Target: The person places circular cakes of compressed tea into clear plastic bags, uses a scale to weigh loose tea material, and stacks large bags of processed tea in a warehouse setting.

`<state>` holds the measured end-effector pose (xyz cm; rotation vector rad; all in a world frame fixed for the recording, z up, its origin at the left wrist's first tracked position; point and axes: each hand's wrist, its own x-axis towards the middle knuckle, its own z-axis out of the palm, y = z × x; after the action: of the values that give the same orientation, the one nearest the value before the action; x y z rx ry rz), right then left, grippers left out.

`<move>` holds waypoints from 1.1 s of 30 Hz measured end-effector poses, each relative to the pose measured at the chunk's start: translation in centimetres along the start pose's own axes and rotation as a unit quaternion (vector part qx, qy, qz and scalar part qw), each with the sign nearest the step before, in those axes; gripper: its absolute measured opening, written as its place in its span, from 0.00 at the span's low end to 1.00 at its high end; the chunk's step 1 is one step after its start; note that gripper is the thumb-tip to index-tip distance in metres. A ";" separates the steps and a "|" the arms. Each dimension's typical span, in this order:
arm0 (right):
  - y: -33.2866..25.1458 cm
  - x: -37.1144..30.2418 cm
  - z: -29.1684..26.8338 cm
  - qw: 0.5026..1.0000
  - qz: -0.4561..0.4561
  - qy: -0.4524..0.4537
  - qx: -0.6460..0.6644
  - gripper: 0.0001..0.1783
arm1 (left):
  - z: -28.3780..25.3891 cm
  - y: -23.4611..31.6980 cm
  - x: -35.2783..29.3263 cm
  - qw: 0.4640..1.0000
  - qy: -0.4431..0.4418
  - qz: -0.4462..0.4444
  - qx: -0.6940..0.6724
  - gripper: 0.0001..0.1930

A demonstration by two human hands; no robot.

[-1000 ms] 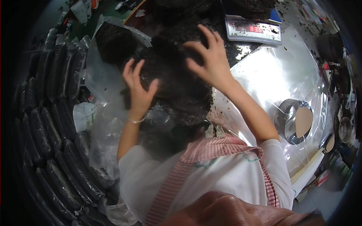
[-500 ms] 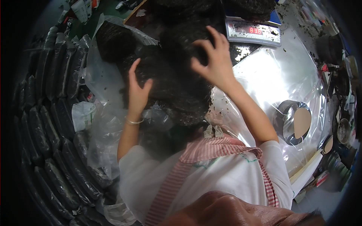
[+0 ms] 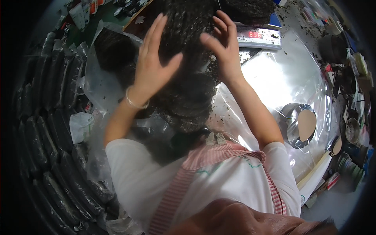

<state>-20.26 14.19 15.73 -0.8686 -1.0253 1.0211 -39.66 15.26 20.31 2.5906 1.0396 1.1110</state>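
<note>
A dark, flaky mass (image 3: 188, 27), like dried seaweed, lies between my two hands at the top of the view. It is smeared by motion. My left hand (image 3: 154, 58) is at its left side, fingers stretched upward and thumb apart. To its right, my right hand (image 3: 226, 49) has its fingers bent but spread, close to the scale. Whether either palm touches the mass cannot be made out. Below them sits a heap of similar round dark cakes (image 3: 188, 98). Another round dark cake (image 3: 117, 49) rests on clear plastic at the left.
A digital scale (image 3: 260, 37) with a red display bears another dark cake (image 3: 250, 11). A wide roll of tape (image 3: 290, 125) lies on a clear plastic sheet (image 3: 270, 78) at the right. Several dark-filled clear packets (image 3: 51, 137) are stacked along the left. Dark crumbs are scattered about.
My left hand has moved up and right, its fingers straightening. My right hand has come slightly down. A dark, blurred mass now shows between the hands, and the whole view has shifted a little.
</note>
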 end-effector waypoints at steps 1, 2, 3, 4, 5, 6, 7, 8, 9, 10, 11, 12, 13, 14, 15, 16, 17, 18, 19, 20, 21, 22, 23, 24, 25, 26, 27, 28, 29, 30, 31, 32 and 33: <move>0.2 0.4 0.0 0.998 0.037 0.021 0.055 0.42 | 0.2 -0.2 1.2 0.998 -0.003 0.023 0.058 0.39; 0.8 1.1 0.0 0.990 0.095 0.041 0.094 0.40 | 0.6 -0.4 2.0 0.993 -0.022 0.045 0.109 0.37; 2.7 1.9 -0.5 0.985 0.118 0.054 0.110 0.41 | 1.2 -0.9 2.9 0.984 -0.040 0.066 0.158 0.36; 4.4 2.3 -0.8 0.982 0.155 0.064 0.085 0.41 | 2.1 -1.9 3.4 0.981 -0.063 0.082 0.164 0.34; 6.2 2.4 -1.0 0.977 0.192 0.071 0.059 0.41 | 3.0 -3.9 3.1 0.979 -0.116 0.078 0.145 0.34; 8.5 2.6 -1.7 0.967 0.252 0.035 0.024 0.41 | 4.0 -5.8 2.5 0.980 -0.184 0.021 0.069 0.34; 11.0 2.3 -2.8 0.951 0.308 0.002 -0.013 0.41 | 4.9 -7.5 1.9 0.968 -0.248 -0.033 -0.011 0.35; 13.1 1.5 -3.8 0.958 0.283 -0.012 -0.033 0.43 | 5.5 -8.7 1.5 0.958 -0.283 -0.031 -0.042 0.36; 12.8 0.7 -4.1 0.957 0.286 -0.018 -0.035 0.43 | 5.6 -9.6 0.9 0.946 -0.314 -0.036 -0.073 0.37; 12.0 -1.0 -4.3 0.969 0.192 -0.067 -0.143 0.45 | 5.4 -10.1 0.6 0.944 -0.327 -0.010 -0.049 0.38; 11.0 -2.8 -4.5 0.958 0.093 -0.114 -0.245 0.47 | 5.4 -10.1 0.1 0.944 -0.327 -0.014 -0.051 0.38; 9.6 -4.8 -4.8 0.951 0.064 -0.208 -0.222 0.49 | 5.3 -9.9 -0.5 0.949 -0.315 0.013 -0.011 0.38; 8.0 -6.7 -4.9 0.933 0.033 -0.299 -0.197 0.50 | 5.3 -9.7 -0.8 0.952 -0.301 0.041 0.029 0.38; 6.3 -9.1 -4.7 0.907 0.018 -0.342 -0.246 0.51 | 5.3 -9.5 -1.2 0.954 -0.296 0.036 0.019 0.38; 4.9 -11.5 -4.6 0.876 0.004 -0.383 -0.294 0.51 | 4.9 -9.2 -1.7 0.954 -0.297 0.032 0.019 0.38; 4.3 -13.5 -4.3 0.875 0.002 -0.384 -0.294 0.51 | 4.4 -8.7 -1.7 0.955 -0.286 0.043 0.061 0.38; 4.5 -15.5 -3.9 0.830 -0.046 -0.419 -0.366 0.51 | 3.7 -8.3 -1.7 0.955 -0.273 0.054 0.103 0.37; 5.1 -16.6 -3.9 0.775 -0.094 -0.449 -0.435 0.51 | 2.7 -8.0 -2.0 0.961 -0.259 0.029 0.090 0.36; 6.2 -16.9 -4.3 0.773 -0.098 -0.450 -0.436 0.51 | 1.3 -7.3 -2.1 0.969 -0.241 -0.010 0.062 0.34; 7.9 -16.7 -4.6 0.770 -0.145 -0.411 -0.466 0.52 | 0.0 -7.3 -2.5 0.964 -0.253 -0.072 0.030 0.33; 9.3 -16.2 -4.9 0.763 -0.193 -0.369 -0.493 0.53 | -1.4 -7.5 -2.9 0.955 -0.264 -0.133 -0.002 0.32; 10.5 -15.1 -5.2 0.819 -0.147 -0.319 -0.454 0.55 | -3.2 -7.4 -3.3 0.918 -0.318 -0.235 -0.009 0.32; 9.9 -13.8 -5.1 0.871 -0.073 -0.276 -0.400 0.54 | -5.0 -7.6 -4.1 0.867 -0.367 -0.337 -0.017 0.32; 9.0 -12.4 -5.1 0.888 -0.036 -0.268 -0.373 0.51 | -6.6 -9.1 -6.4 0.859 -0.389 -0.330 -0.036 0.33; 8.0 -10.9 -5.1 0.901 -0.001 -0.262 -0.345 0.49 | -8.2 -10.7 -9.2 0.853 -0.407 -0.322 -0.054 0.34; 7.4 -9.3 -5.1 0.926 -0.032 -0.242 -0.289 0.45 | -9.5 -11.4 -11.0 0.826 -0.459 -0.325 -0.027 0.36; 6.5 -7.9 -4.9 0.946 -0.063 -0.221 -0.230 0.42 | -10.6 -11.1 -12.3 0.796 -0.509 -0.328 0.000 0.38; 4.0 -6.3 -4.1 0.962 -0.060 -0.194 -0.182 0.35 | -11.3 -10.4 -13.4 0.776 -0.507 -0.375 -0.024 0.39; 2.3 -4.9 -3.5 0.975 -0.045 -0.145 -0.164 0.31 | -11.7 -9.6 -14.3 0.752 -0.504 -0.421 -0.050 0.40; 1.3 -3.0 -2.8 0.973 -0.008 -0.138 -0.183 0.30 | -12.1 -9.2 -16.3 0.779 -0.464 -0.410 -0.104 0.42; 1.2 -0.8 -2.4 0.987 -0.017 -0.124 -0.105 0.29 | -12.2 -8.6 -16.4 0.778 -0.463 -0.411 -0.105 0.42; 2.0 2.0 -1.8 0.992 0.018 -0.108 -0.055 0.32 | -12.0 -8.0 -16.0 0.813 -0.442 -0.373 -0.071 0.42; 2.5 4.4 -0.8 0.996 0.015 -0.086 -0.006 0.36 | -11.7 -7.3 -15.5 0.845 -0.417 -0.333 -0.037 0.42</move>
<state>-19.32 19.02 14.27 -0.8181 -1.1665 1.1304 -59.17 9.20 16.91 1.9705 1.3837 -0.1476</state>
